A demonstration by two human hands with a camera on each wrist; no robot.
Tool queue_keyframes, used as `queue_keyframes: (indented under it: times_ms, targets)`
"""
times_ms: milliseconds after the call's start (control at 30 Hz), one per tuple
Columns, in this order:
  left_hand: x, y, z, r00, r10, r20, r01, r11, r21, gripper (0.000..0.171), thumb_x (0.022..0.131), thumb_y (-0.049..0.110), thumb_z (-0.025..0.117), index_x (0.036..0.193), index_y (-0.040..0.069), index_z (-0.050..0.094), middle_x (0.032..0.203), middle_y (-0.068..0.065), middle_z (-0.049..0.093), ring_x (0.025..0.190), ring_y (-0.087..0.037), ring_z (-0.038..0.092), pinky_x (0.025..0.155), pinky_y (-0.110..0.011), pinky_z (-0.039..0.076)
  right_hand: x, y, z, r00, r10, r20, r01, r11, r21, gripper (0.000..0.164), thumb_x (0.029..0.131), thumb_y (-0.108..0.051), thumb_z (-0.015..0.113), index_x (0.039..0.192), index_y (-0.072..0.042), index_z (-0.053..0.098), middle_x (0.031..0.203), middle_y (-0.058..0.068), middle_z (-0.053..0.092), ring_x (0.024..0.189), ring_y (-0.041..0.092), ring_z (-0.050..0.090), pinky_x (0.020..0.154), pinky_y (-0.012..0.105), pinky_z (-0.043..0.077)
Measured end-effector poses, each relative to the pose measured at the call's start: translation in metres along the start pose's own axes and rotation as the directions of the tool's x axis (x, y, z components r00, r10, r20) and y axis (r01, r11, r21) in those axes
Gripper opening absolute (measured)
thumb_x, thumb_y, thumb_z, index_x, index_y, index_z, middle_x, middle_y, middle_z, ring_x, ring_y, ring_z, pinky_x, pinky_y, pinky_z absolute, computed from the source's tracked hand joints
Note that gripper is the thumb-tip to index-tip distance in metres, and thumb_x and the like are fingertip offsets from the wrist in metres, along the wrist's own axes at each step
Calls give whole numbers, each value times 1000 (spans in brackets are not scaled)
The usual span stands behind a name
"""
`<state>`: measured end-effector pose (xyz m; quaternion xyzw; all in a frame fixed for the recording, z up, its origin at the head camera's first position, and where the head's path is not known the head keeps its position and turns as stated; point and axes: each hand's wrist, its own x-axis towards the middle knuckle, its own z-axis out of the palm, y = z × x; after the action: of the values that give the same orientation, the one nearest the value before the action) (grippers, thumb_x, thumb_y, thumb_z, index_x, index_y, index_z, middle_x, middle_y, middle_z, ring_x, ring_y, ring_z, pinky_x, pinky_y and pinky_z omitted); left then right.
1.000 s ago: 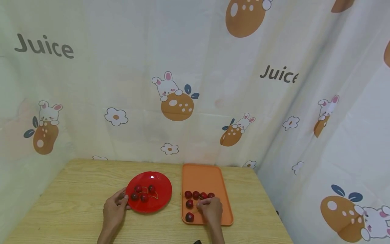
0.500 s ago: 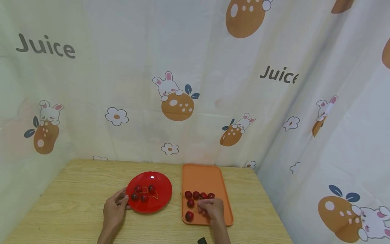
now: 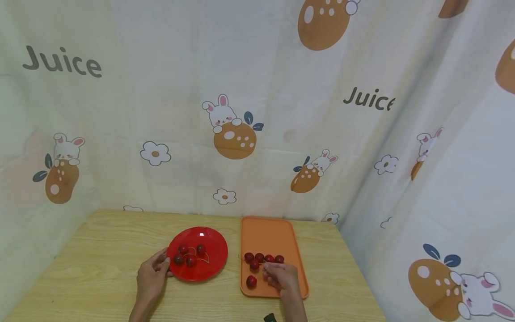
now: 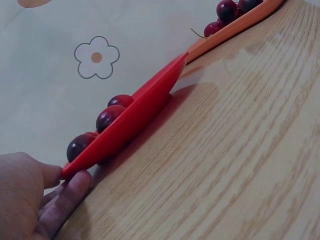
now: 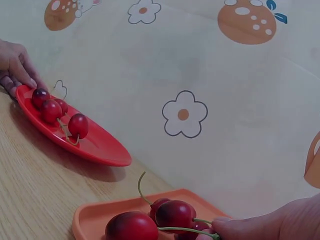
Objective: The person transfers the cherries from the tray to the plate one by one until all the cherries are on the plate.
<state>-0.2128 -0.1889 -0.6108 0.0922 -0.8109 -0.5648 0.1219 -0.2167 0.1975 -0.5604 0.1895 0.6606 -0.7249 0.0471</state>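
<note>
My left hand pinches the near left rim of a red plate, thumb on top and fingers below. In the left wrist view that edge of the plate is raised off the table. Several dark red cherries with joined stems lie on the plate. My right hand is over the orange tray and pinches the end of green cherry stems between thumb and finger. Two cherries, one upper and one lower, are left of it. Its other fingers are partly hidden.
More cherries form a row across the middle of the tray, just beyond my right hand. A small dark object shows at the bottom edge. A printed curtain hangs behind and beside the wooden table.
My right hand has shifted slightly right. The two cherries left of it have moved a little away from me and to the right. The left hand and the plate have stayed put.
</note>
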Motion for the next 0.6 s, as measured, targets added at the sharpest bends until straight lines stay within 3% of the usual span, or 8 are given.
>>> queue_keyframes:
  times_ms: [367, 600]
  targets:
    - [0, 4, 0, 1000, 2, -7, -2, 1000, -10, 43, 109, 3, 61, 151, -4, 60, 135, -33, 70, 69, -8, 74, 65, -16, 60, 4, 2, -3, 999, 25, 43, -28, 997, 77, 7, 97, -4, 81, 102, 0, 85, 78, 0, 81, 69, 7, 75, 61, 19, 59]
    - [-1, 5, -1, 1000, -14, 18, 14, 1000, -15, 44, 110, 3, 60, 153, -4, 58, 138, -35, 68, 69, -11, 75, 65, -17, 60, 3, 2, -3, 997, 58, 59, -63, 993, 96, 14, 98, -7, 82, 108, 2, 83, 84, 2, 83, 73, 9, 75, 65, 20, 58]
